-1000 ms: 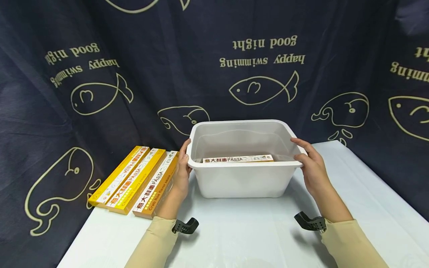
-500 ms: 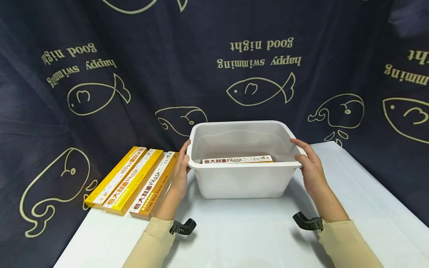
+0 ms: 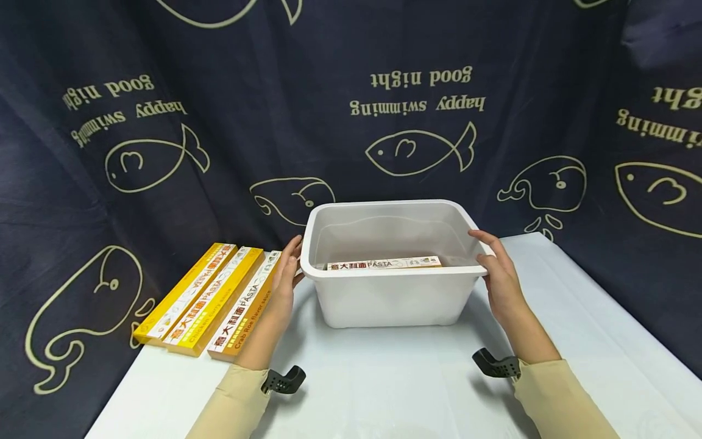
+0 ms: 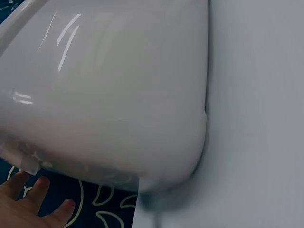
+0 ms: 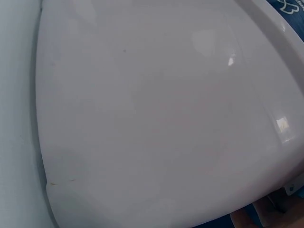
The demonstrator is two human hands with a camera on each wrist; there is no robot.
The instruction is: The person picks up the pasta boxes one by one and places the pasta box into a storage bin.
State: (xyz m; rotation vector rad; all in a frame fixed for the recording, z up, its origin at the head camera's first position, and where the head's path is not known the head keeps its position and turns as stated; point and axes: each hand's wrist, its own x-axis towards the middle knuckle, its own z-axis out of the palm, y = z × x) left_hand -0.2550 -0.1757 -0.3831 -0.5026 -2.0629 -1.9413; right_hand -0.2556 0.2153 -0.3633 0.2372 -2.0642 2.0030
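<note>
A white plastic bin stands on the table, with a pasta box lying inside along its near wall. My right hand grips the bin's right rim, thumb on top; in the right wrist view its fingers are under the rim, partly hidden. At the left rim, my left hand has loosened. The left wrist view shows its fingers spread, just off the bin's side near the rim. To the left of that hand lies a crab roe pasta box, partly covered by the forearm.
Beside it lie a chicken curry pasta box and another yellow pasta box, side by side on the white table. A dark blue curtain with fish drawings hangs right behind the bin.
My left hand has let go of the left rim and drawn slightly left. The right hand keeps its grip. The whole view has shifted a little.
</note>
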